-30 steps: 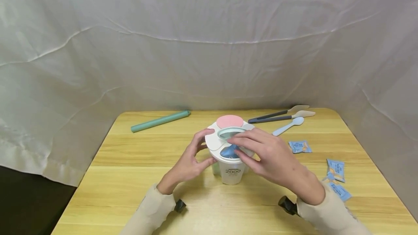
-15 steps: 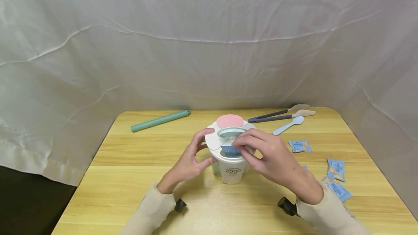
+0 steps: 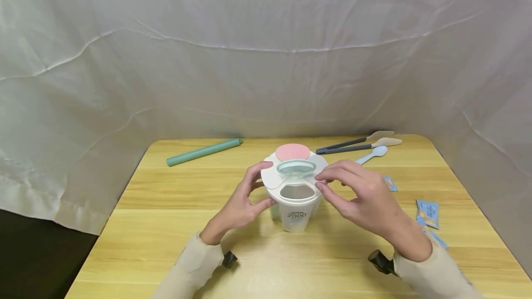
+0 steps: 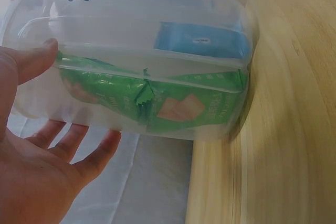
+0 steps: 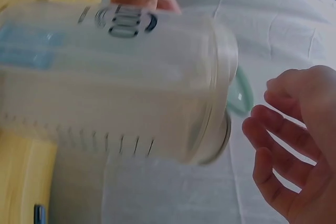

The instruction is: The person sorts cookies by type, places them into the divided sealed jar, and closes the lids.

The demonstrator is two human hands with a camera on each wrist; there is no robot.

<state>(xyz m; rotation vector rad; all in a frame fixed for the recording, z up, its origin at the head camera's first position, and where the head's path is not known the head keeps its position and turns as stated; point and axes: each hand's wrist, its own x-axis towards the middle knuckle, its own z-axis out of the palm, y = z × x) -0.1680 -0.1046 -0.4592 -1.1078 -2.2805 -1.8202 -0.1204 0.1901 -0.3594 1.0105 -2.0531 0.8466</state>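
A clear plastic storage canister (image 3: 296,219) with a white lid stands upright on the table, its front flap (image 3: 296,168) raised over a small opening. My left hand (image 3: 238,209) grips the canister's left side, thumb in front and fingers behind. Through the wall in the left wrist view, a blue snack packet (image 4: 202,40) lies at the bottom of one compartment and green snack packets (image 4: 178,100) fill the one beside it. My right hand (image 3: 361,193) is just right of the lid with its fingers loosely bent; the right wrist view shows nothing between them.
Blue packets (image 3: 428,213) lie at the right, one partly behind my right hand. Tongs (image 3: 349,148) and a pale blue spoon (image 3: 377,151) rest at the back right. A green stick-shaped object (image 3: 203,152) lies back left. A grey curtain (image 3: 266,91) stands behind the table.
The blue packet pinched by my right hand has gone down through the opening into the canister. My right hand has let go and moved right. My left hand keeps its grip.
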